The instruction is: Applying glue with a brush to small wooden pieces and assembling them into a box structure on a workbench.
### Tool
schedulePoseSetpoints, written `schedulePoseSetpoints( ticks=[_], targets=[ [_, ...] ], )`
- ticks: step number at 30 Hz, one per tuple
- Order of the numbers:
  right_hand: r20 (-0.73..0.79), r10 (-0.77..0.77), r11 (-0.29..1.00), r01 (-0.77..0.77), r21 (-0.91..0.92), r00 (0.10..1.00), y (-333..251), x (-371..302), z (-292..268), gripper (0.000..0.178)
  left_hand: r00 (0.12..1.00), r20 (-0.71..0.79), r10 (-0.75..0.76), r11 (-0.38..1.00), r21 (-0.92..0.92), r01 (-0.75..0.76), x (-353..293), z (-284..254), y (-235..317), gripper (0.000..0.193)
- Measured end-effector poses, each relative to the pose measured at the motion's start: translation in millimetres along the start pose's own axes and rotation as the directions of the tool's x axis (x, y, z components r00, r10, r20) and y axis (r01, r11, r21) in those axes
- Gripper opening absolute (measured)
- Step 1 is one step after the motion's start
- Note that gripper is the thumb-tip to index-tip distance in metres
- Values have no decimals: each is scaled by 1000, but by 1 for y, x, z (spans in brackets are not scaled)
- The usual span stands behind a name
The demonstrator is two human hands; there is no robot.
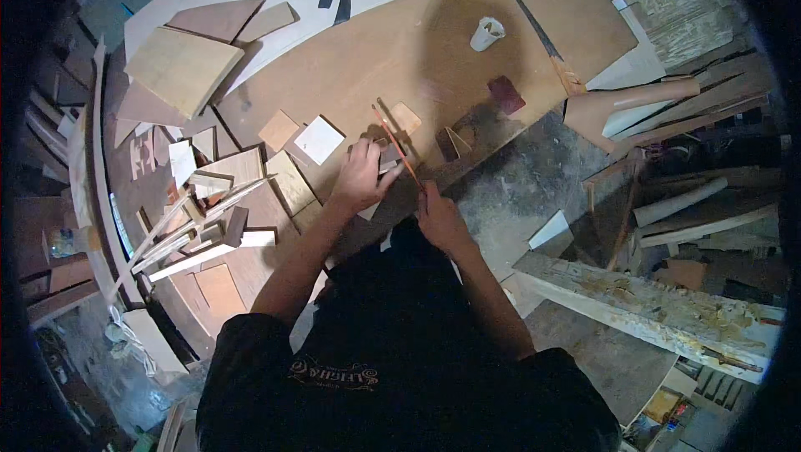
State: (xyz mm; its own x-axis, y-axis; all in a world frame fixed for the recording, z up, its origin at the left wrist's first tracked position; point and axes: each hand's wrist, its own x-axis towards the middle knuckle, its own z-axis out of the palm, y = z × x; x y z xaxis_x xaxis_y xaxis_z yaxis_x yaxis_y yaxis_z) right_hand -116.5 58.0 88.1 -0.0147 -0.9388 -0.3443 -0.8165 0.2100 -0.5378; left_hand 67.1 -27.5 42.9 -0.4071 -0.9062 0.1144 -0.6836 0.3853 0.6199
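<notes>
My left hand [360, 175] is closed around a small wooden block [389, 158] near the front edge of the brown work board. In my right hand [440, 217] is the lower end of a thin, reddish, stick-like tool [392, 137]; its exact kind is too small to make out. The stick slants up and left, passing close beside the block; whether they touch I cannot tell. A white square piece [319, 140] and a tan square piece [279, 130] lie left of my left hand. To the right sits a small dark wooden corner piece [453, 144].
A white cup [484, 35], a dark red square [506, 95] and a handsaw [537, 28] lie on the brown board [375, 52]. Several wood offcuts [209, 227] are heaped at left, larger panels [185, 67] behind them. A rough beam [651, 306] stands at right.
</notes>
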Motion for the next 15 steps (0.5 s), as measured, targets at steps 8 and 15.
schedulePoseSetpoints(
  ticks=[8, 15],
  targets=[
    [136, 12, 981, 15, -193, 991, -5, -20, -35, 57, 996, -83, 33, 998, -52, -38, -2, 12, -9, 48],
    [130, -106, 990, 118, -83, 986, 0, -39, -31, 78, 994, -105, 15, 995, -101, -26, -3, 14, -12, 52]
  ],
)
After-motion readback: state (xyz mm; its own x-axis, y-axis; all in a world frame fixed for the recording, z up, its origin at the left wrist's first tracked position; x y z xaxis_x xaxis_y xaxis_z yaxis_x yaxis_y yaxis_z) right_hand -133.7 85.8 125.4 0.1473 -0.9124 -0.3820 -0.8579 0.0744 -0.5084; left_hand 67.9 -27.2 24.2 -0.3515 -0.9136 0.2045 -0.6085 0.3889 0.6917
